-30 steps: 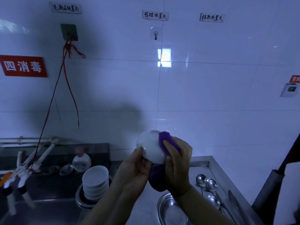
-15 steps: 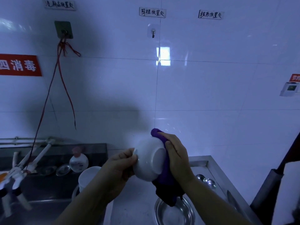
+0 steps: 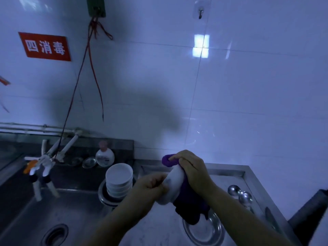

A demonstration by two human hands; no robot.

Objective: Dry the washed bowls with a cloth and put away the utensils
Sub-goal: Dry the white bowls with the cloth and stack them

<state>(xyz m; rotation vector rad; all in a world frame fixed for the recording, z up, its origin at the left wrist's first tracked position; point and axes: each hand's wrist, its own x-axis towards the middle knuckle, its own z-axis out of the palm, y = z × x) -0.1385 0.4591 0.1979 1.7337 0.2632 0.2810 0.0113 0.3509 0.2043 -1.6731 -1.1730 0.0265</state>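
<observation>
White bowl [image 3: 173, 185] now lower, edge-on

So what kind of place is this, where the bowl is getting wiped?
Probably the dishwashing area of a commercial or canteen kitchen: a stainless steel sink beside a steel counter, a stack of white bowls waiting, white tiled walls, and a red wall sign about disinfection.

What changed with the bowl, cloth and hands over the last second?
The white bowl was turned in the hands, from side-on a second ago to edge-on now. The right hand keeps the purple cloth against it; the left hand still grips its rim. The bowl stack, steel basin and ladles have not moved.
</observation>
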